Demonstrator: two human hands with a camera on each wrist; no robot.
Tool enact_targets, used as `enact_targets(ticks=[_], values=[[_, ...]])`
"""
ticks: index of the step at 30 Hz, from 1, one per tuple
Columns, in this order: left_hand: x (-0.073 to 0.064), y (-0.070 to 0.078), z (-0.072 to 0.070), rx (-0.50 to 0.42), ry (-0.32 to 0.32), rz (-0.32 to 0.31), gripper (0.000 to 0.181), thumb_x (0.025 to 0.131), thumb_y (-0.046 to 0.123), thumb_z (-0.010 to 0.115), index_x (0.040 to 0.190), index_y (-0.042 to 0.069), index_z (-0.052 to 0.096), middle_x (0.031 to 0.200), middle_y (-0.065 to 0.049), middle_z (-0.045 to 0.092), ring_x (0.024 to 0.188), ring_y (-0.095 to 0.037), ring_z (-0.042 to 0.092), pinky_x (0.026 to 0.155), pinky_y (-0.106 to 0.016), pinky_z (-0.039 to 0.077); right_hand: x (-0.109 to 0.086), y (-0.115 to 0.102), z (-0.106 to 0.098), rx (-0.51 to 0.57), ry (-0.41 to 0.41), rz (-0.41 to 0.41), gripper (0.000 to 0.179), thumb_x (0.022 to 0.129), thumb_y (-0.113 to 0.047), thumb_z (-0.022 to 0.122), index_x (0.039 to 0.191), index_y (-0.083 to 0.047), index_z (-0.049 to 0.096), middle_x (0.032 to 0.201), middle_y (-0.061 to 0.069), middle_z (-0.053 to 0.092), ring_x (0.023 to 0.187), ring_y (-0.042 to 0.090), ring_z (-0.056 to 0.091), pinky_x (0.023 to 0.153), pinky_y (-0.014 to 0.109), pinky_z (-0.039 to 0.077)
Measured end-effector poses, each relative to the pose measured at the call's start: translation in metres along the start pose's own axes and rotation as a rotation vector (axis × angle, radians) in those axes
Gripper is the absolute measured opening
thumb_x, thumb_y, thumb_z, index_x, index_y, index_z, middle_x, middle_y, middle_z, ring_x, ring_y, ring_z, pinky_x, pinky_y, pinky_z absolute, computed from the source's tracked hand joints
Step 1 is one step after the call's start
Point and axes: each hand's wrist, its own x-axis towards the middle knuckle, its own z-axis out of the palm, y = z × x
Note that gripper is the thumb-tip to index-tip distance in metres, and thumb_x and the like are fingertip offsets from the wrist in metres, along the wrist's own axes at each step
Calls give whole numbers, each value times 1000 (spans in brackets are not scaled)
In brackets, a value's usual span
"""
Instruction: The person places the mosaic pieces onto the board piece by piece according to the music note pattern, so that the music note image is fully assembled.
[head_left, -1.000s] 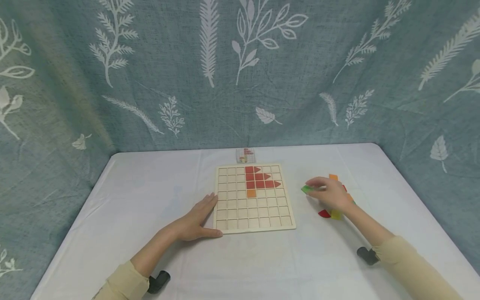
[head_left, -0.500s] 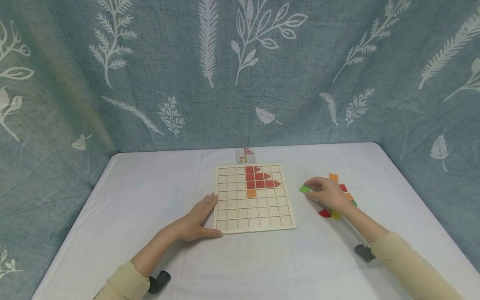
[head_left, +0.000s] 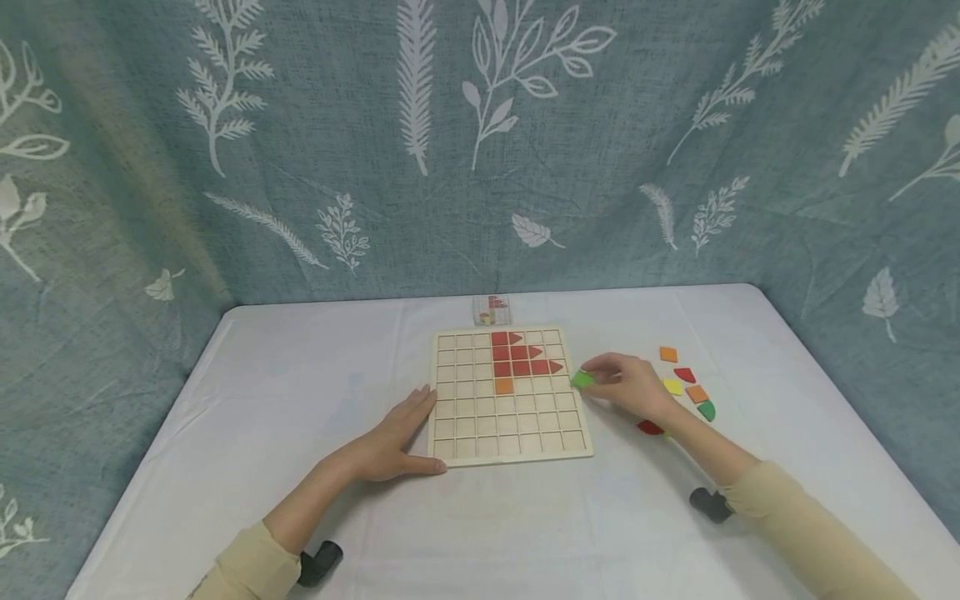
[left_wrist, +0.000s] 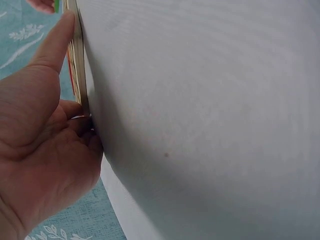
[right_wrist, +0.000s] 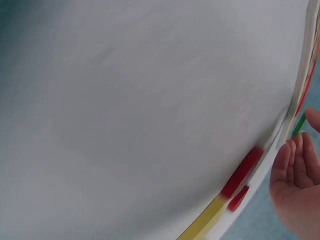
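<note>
A square wooden grid board (head_left: 465, 427) lies mid-table, with red pieces (head_left: 513, 353) forming three stepped rows that end in points. Below them one orange square (head_left: 504, 386) fills a cell. My left hand (head_left: 390, 437) rests at the board's left edge, thumb at the near corner and fingers along the side; the left wrist view shows its thumb (left_wrist: 57, 42) against the rim. Between thumb and fingers my right hand (head_left: 626, 387) pinches a light green square tile (head_left: 582, 380), right at the board's right edge. The tile shows edge-on in the right wrist view.
Loose pieces lie right of the board: an orange square (head_left: 668, 354), a red piece (head_left: 685, 375), a yellow square (head_left: 672, 387), a green rounded piece (head_left: 707, 410) and a red one (head_left: 650, 427) partly behind the right arm. A small pattern card (head_left: 491, 311) lies behind the board.
My right hand has moved left with the green tile, from beside the loose pieces to the board's right edge, uncovering more of those pieces. The left hand stays in place.
</note>
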Motion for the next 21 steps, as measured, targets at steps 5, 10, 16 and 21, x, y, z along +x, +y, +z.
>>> enact_targets(ticks=[5,10,16,21], values=[[0,0,0,5,0,5,109,79,48,76,155,0,15,161,-19,8,148,-37,3,117,-54,12,2,-16,10,25,-32,-40,34,84,-20,77,116,-10,69,106,2,69,99,22,62,88,41,54],[-1,1,0,4,2,3,109,79,48,77,155,0,15,161,-20,9,148,-37,3,117,-54,13,5,-27,22,42,-67,-66,32,84,-21,77,114,-12,70,101,-1,68,97,19,62,88,39,53],[-1,2,-1,-4,-1,-4,109,79,48,77,155,1,15,161,-19,9,148,-37,3,117,-54,13,11,-36,38,58,-113,-107,31,83,-22,78,112,-13,71,100,-2,68,95,17,62,86,36,53],[-2,2,-1,-8,-1,-8,108,80,47,77,155,1,15,162,-19,8,148,-36,3,117,-54,13,13,-44,49,58,-144,-193,31,82,-17,79,111,-9,71,103,0,70,95,18,65,85,34,54]])
